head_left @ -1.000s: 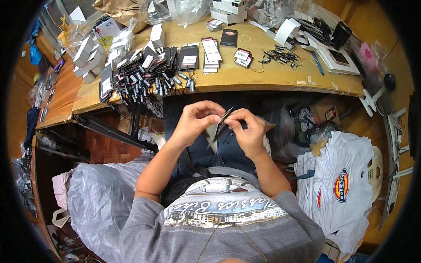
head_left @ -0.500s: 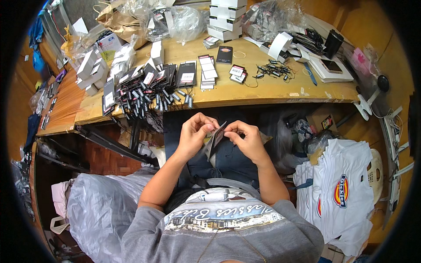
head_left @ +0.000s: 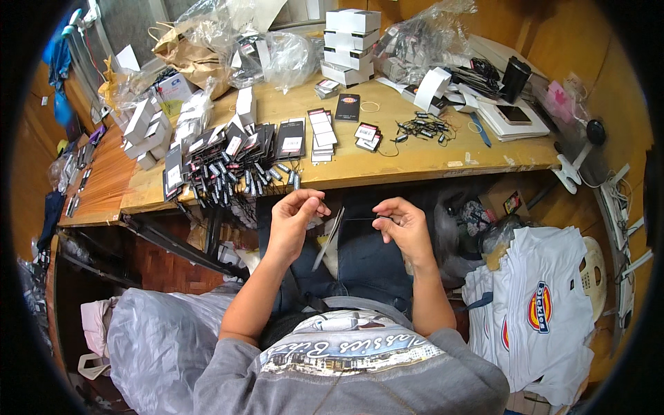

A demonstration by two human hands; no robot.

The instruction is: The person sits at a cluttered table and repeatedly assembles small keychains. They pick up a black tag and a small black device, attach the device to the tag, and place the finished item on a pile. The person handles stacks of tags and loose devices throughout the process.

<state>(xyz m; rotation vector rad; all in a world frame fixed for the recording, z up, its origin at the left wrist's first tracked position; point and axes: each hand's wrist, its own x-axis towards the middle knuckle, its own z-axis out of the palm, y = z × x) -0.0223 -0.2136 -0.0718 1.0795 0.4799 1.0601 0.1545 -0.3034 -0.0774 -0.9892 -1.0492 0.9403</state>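
Note:
A hang tag (head_left: 329,239) is seen nearly edge-on between my two hands, above my lap. My left hand (head_left: 294,225) is closed in a pinch just left of the tag; what its fingertips hold is too small to make out. To the right, my right hand (head_left: 407,225) pinches a dark string with a small black end. A thin line of that string runs from the tag toward these fingers. On the table, a heap of black hang tags (head_left: 235,149) with strings and small fasteners lies ahead of my left hand.
The wooden table (head_left: 415,162) has its front edge just beyond my hands. It carries a spread stack of white labels (head_left: 321,131), loose black strings (head_left: 425,128), stacked white boxes (head_left: 349,45) and a phone (head_left: 514,115). White shirts (head_left: 532,304) are piled right, a grey plastic bag (head_left: 162,346) left.
My hands have drawn apart, the right one moving right with the string. The tag, held between both hands before, now stands between them with the string stretched out. The view has shifted slightly.

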